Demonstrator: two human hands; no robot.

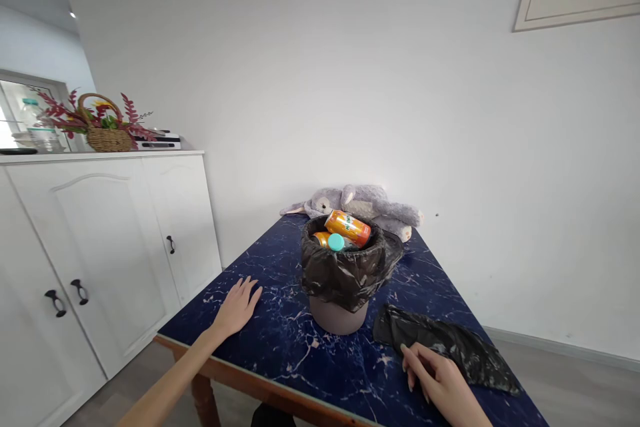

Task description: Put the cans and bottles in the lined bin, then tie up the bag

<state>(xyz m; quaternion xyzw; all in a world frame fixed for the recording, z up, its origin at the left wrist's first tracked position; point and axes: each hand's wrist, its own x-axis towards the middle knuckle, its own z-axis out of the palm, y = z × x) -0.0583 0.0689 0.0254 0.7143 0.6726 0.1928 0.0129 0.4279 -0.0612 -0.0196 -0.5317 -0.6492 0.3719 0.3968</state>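
A small grey bin (338, 315) lined with a black bag (345, 270) stands on the dark blue marbled table (280, 337). Orange cans (348, 227) and a teal-capped bottle (336, 242) fill its top. My left hand (237, 305) lies flat on the table to the left of the bin, fingers stretched out, holding nothing. My right hand (436, 377) rests on the table at the near right, fingers loosely curled, touching the near end of a loose black bag (445, 345) that lies flat beside the bin.
A grey plush toy (365, 203) lies at the table's far end against the white wall. A white cabinet (100, 247) stands to the left, with a flower basket (105, 127) and a water bottle (37, 123) on top. Wooden floor surrounds the table.
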